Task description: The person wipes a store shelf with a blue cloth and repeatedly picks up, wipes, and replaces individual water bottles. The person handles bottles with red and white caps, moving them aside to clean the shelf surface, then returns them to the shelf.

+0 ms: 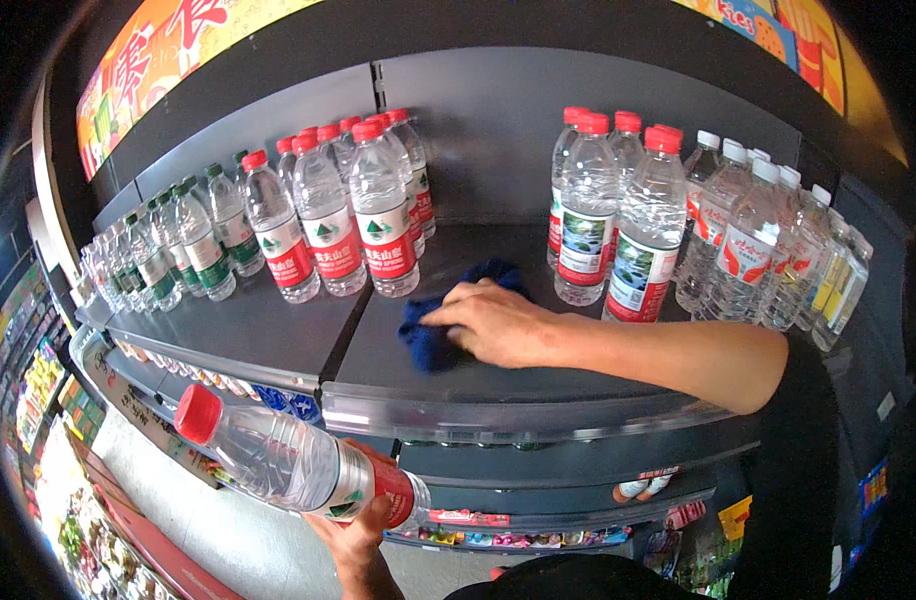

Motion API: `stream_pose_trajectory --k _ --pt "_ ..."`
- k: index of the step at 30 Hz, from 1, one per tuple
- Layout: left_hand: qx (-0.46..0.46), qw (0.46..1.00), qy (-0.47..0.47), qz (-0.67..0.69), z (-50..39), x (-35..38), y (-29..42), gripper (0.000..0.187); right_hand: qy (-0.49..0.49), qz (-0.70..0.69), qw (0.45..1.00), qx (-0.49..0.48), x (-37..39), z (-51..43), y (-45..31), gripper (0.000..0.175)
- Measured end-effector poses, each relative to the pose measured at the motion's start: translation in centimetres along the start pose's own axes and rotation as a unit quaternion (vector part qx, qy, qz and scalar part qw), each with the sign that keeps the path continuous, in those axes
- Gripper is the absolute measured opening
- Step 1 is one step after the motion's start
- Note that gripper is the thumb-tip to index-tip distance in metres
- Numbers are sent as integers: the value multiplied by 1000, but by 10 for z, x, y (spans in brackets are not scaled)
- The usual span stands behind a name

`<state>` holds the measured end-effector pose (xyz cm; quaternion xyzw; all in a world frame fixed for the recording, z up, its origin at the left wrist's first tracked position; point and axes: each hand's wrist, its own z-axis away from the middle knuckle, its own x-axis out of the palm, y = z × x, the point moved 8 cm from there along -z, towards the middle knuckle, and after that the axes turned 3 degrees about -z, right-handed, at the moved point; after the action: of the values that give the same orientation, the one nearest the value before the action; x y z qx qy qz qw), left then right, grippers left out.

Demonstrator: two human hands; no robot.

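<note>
My left hand [364,517] grips the lower part of a red-capped plastic water bottle [285,454], which tilts with its cap up and to the left, in front of the shelf's edge. On the dark shelf board [420,382], my right hand [495,319] presses a crumpled dark blue cloth [431,337]. Red-capped water bottles [386,225] stand upright to the left of the cloth. More red-capped bottles [589,225] are upright to its right, close behind my right forearm.
Green-capped bottles [206,240] line the shelf's left end; white-capped bottles [747,232] crowd its right. A clear plastic lip [503,412] runs along the front edge. Lower shelves hold small packaged goods [518,538]. A red-edged display bin [127,517] stands on the floor at lower left.
</note>
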<state>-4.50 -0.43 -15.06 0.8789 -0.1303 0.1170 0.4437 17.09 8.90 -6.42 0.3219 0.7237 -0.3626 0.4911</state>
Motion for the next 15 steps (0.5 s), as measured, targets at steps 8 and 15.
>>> stream_pose_trajectory --k 8,15 --pt "42 991 73 104 -4 -17 2 87 -5 -33 992 -125 17 -5 -114 31" --pt "28 979 126 156 -3 -45 -8 73 80 48 988 -121 5 45 -92 33"
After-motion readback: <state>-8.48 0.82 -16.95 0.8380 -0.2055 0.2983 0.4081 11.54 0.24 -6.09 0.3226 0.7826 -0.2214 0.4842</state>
